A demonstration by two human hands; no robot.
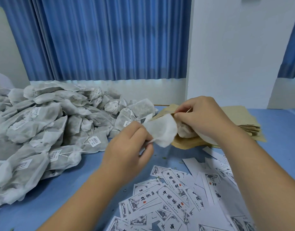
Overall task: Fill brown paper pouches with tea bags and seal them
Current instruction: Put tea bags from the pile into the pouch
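Frankly, with the left hand (130,147) pinching the tea bag (161,130) and the right hand (203,114) clamped at the brown pouch (183,144) mouth, a hard shove might tear the paper.

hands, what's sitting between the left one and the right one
A white tea bag, in the head view: the left hand pinches its lower corner, the right hand its upper edge, over a brown paper pouch.
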